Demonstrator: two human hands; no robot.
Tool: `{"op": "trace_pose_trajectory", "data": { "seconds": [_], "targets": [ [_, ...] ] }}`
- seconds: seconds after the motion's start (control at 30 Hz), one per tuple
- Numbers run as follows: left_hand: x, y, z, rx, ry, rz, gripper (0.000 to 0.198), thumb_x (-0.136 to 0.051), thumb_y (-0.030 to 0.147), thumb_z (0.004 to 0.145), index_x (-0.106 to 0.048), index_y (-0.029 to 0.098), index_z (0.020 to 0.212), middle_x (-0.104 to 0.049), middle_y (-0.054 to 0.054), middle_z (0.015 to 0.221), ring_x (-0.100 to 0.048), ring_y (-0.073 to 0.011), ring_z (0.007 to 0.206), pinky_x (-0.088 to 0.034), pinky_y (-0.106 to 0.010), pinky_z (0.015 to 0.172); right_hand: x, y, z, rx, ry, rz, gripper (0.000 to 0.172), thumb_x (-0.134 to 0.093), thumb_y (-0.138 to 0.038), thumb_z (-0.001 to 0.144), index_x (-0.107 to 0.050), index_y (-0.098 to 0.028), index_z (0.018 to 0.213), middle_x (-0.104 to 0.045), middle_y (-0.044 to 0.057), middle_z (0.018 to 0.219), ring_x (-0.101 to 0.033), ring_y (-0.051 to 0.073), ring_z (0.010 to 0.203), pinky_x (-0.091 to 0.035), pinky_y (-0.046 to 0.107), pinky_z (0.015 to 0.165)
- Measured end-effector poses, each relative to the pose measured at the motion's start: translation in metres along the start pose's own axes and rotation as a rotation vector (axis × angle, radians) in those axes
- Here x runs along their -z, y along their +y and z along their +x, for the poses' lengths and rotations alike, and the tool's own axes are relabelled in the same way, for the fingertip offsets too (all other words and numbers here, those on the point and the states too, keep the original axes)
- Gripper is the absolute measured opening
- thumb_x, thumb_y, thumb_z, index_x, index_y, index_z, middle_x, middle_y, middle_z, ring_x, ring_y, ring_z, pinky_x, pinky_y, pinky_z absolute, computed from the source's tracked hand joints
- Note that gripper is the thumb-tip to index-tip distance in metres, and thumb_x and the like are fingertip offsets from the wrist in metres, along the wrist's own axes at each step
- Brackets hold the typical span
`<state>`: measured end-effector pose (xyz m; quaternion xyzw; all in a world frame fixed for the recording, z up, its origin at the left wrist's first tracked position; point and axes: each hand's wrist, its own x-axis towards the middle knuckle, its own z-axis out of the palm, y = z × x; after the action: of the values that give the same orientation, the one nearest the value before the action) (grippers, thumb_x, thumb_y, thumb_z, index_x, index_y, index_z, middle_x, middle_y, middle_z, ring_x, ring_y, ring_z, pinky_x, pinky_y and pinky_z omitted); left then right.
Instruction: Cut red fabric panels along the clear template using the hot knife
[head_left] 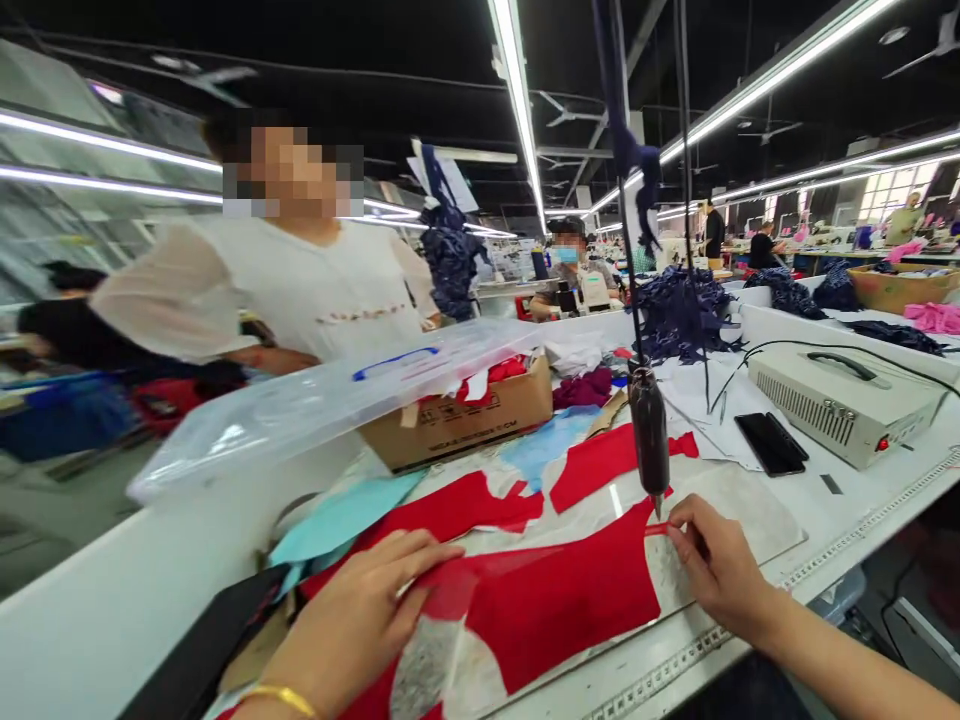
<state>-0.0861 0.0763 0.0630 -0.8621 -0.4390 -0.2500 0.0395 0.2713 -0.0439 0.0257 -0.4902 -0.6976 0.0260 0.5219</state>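
Observation:
A shaped red fabric piece lies flat on a pale board on the table in front of me. My left hand, with a yellow bangle at the wrist, is closed on its left edge, thumb and index finger drawn together. My right hand pinches a thin red strip at the piece's right corner. Just beside those fingertips, the point of a dark hanging tool comes down on a cord. More red fabric lies behind, and another red piece farther back.
A clear plastic lid juts over a cardboard box of scraps. At right are a black phone and a beige power unit. A measuring tape runs along the front edge. A person in white stands across the table.

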Motion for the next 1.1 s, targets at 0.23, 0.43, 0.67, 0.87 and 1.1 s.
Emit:
{"op": "trace_pose_trajectory", "data": {
  "seconds": [0.23, 0.43, 0.67, 0.87, 1.1],
  "targets": [
    [0.061, 0.081, -0.022, 0.379, -0.481, -0.497, 0.033, -0.058, 0.047, 0.083, -0.083, 0.029, 0.092, -0.082, -0.003, 0.096, -0.074, -0.0284, 0.094, -0.056, -0.037, 0.09, 0.05, -0.002, -0.018, 0.049, 0.057, 0.176, 0.009, -0.054, -0.023, 0.099, -0.061, -0.027, 0.094, -0.064, 0.002, 0.078, -0.06, 0.015, 0.064, -0.047, 0.026, 0.052],
    [0.053, 0.099, -0.049, 0.565, -0.703, -0.821, 0.046, -0.072, 0.055, 0.078, -0.077, 0.019, 0.104, -0.075, -0.003, 0.081, -0.067, -0.0211, 0.076, -0.051, -0.028, 0.068, 0.057, 0.018, -0.017, -0.021, 0.022, 0.117, 0.012, -0.06, -0.033, 0.096, -0.062, -0.027, 0.085, -0.062, 0.0, 0.067, -0.056, 0.015, 0.055, -0.042, 0.028, 0.049],
    [-0.032, 0.06, -0.033, 0.533, -0.58, -0.581, 0.037, -0.066, 0.056, 0.077, -0.056, 0.02, 0.071, -0.056, 0.003, 0.06, -0.053, -0.0159, 0.062, -0.045, -0.028, 0.063, 0.011, 0.063, 0.012, -0.386, -0.399, -0.166, 0.021, -0.054, -0.038, 0.082, -0.057, -0.024, 0.068, -0.057, -0.002, 0.055, -0.049, 0.015, 0.05, -0.037, 0.028, 0.053],
    [-0.057, 0.049, -0.023, 0.463, -0.464, -0.383, 0.035, -0.068, 0.05, 0.076, -0.053, 0.023, 0.058, -0.058, 0.0, 0.065, -0.056, -0.0257, 0.087, -0.046, -0.035, 0.08, -0.007, 0.076, 0.04, -0.456, -0.532, -0.383, 0.014, -0.057, -0.024, 0.082, -0.059, -0.022, 0.069, -0.065, -0.001, 0.062, -0.053, 0.016, 0.058, -0.029, 0.026, 0.057],
    [-0.066, 0.05, -0.018, 0.41, -0.456, -0.291, 0.031, -0.068, 0.044, 0.079, -0.058, 0.023, 0.058, -0.066, -0.004, 0.075, -0.057, -0.0282, 0.092, -0.045, -0.039, 0.083, -0.017, 0.083, 0.06, -0.5, -0.575, -0.434, 0.017, -0.063, -0.019, 0.082, -0.06, -0.022, 0.066, -0.064, 0.0, 0.063, -0.056, 0.016, 0.062, -0.028, 0.026, 0.057]
  ]
}}
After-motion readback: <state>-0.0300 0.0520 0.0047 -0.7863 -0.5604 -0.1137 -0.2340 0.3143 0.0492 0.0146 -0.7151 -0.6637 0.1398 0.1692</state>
